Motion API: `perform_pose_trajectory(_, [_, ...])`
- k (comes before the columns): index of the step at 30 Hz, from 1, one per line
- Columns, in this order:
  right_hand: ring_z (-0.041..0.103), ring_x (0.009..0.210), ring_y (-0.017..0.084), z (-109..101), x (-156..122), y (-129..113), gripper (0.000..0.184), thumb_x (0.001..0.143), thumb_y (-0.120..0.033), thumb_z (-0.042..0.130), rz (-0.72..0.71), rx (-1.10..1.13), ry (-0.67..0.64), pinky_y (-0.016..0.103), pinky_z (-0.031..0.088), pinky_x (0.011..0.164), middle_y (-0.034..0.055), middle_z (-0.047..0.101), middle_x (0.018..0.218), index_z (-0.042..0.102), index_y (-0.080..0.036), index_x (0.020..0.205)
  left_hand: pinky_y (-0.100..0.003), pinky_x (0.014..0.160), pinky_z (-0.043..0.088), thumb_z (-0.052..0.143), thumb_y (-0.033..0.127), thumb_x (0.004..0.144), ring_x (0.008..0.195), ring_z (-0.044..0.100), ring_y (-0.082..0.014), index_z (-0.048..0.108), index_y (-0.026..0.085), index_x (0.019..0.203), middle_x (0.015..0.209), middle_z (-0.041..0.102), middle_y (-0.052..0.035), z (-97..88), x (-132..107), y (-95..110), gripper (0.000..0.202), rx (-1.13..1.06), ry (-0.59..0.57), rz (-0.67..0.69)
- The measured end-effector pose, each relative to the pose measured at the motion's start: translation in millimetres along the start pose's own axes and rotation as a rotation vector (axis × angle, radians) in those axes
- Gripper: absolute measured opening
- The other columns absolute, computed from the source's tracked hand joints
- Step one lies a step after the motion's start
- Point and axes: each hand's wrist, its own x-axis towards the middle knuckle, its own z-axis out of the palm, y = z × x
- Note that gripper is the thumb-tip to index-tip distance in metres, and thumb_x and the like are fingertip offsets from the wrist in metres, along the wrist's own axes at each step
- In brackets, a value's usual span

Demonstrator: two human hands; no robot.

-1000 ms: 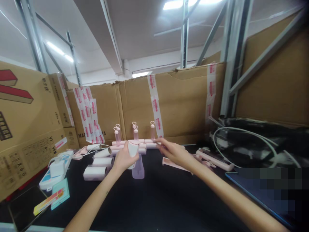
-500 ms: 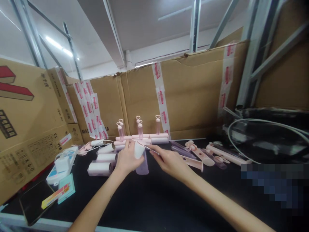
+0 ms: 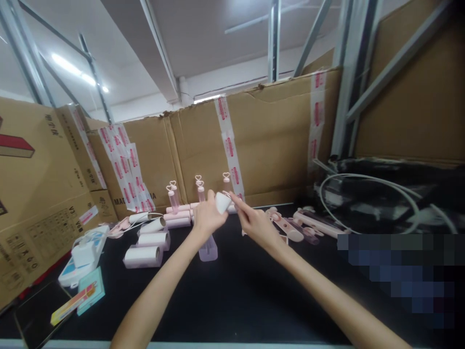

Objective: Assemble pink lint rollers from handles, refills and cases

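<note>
"Brown cardboard (image 3: 283, 145) walls off the back of this black worktop (image 3: 236, 300). Where's the white piece (image 3: 222, 203)?"

"Raised over the middle, in the left hand (image 3: 209, 215), fingers curled round it. It looks like the white rolls (image 3: 141, 255) lying off to the left."

"And the right hand (image 3: 254, 223)?"

"Fingertips drawn close together at the piece's upper edge (something thin and shiny may be pinched there, but I can't tell)."

"Heavy, do you think?"

"Light, I'd guess, and smooth enough to slip. If it's a paper roll, a hard squeeze would dent it, so I'd cup the sides gently and leave the ends free."

"Any writing?"

"'V3' on the left carton (image 3: 32, 194), with characters too small for me. On the back cardboard, 'MA' and a final 'A', tape (image 3: 125, 169) covering what's between. Its red print I can't read."
</note>
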Motion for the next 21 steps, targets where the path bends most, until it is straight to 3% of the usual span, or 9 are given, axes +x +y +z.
perform_pose_trajectory(6, [0.068, 0.083, 0.027, -13, 5, 34, 0.044, 0.091, -0.025, 0.036, 0.187, -0.094, -0.055, 0.028, 0.045, 0.064, 0.0088, 0.073, 0.095, 0.047, -0.025, 0.134, -0.035, 0.073, 0.046, 0.059, 0.043, 0.075, 0.092, 0.065, -0.0317, 0.045, 0.020, 0.106, 0.096, 0.069, -0.0136, 36.1, 20, 30, 0.042, -0.103, -0.016, 0.031])
perform_pose_trajectory(12, [0.067, 0.089, 0.032, -18, 7, 49, 0.045, 0.090, -0.025, 0.035, 0.303, -0.207, -0.122, 0.033, 0.045, 0.067, 0.0108, 0.071, 0.101, 0.047, -0.026, 0.134, -0.037, 0.074, 0.045, 0.060, 0.038, 0.076, 0.092, 0.065, -0.0330, 0.044, 0.019, 0.109, 0.093, 0.069, -0.0148, 60.8, 27, 50, 0.042, -0.237, 0.011, 0.029])
perform_pose_trajectory(17, [0.067, 0.085, 0.036, -21, 7, 65, 0.047, 0.090, -0.025, 0.035, 0.402, -0.220, -0.094, 0.038, 0.044, 0.066, 0.0172, 0.070, 0.098, 0.044, -0.019, 0.136, -0.036, 0.074, 0.046, 0.069, 0.043, 0.070, 0.090, 0.065, -0.0322, 0.044, 0.020, 0.106, 0.092, 0.069, -0.0136, 65.7, 35, 59, 0.049, -0.428, 0.024, 0.047])
perform_pose_trajectory(21, [0.066, 0.086, 0.036, -32, 7, 70, 0.040, 0.088, -0.027, 0.040, 0.444, -0.188, -0.045, 0.039, 0.044, 0.069, 0.0213, 0.070, 0.092, 0.056, -0.008, 0.119, -0.030, 0.075, 0.046, 0.069, 0.041, 0.073, 0.095, 0.064, -0.0239, 0.037, 0.019, 0.110, 0.104, 0.064, -0.0127, 54.5, 32, 41, 0.053, -0.621, 0.112, 0.025])
